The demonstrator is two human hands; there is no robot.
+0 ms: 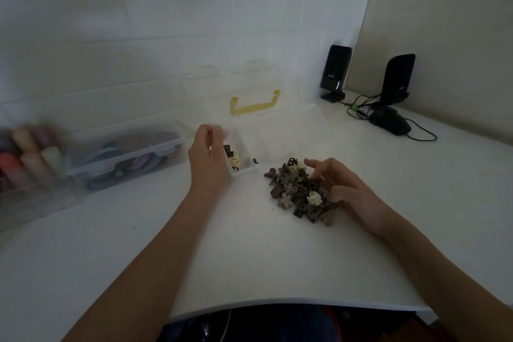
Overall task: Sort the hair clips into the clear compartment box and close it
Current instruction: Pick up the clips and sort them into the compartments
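Left grip (206, 153) hangs over the near-left compartment of the clear compartment box (251, 144), fingers curled loosely downward; whether anything is pinched in them I cannot tell, since the fingertips are blurred against the plastic. Right grip (337, 184) lies at the right edge of the pile of hair clips (298, 193), fingers spread and slightly bent among the clips, with none plainly taken up. By my reading the sorting is at an early stage: only a few clips, some dark and one cream-coloured (235, 161), sit in that near-left compartment, while the other compartments look bare as far as the dim light allows, and the bulk of the clips are heaped on the white tabletop (249, 253) just right of the box's front edge. Nearly all the sorting remains, and then the closing, for the lid (244, 97) stands upright at the back with its yellow handle (254, 105) showing through. The clips are small flower-like and claw shapes in brown, mauve, tan and cream, tangled together in one mound. Left of the box sits a clear lidded container (125, 153) of muted-coloured items, and further left some pastel rolls (30, 155), blurred. Two black speakers (334, 72) and a dark computer mouse (390, 122) rest at the far right corner.
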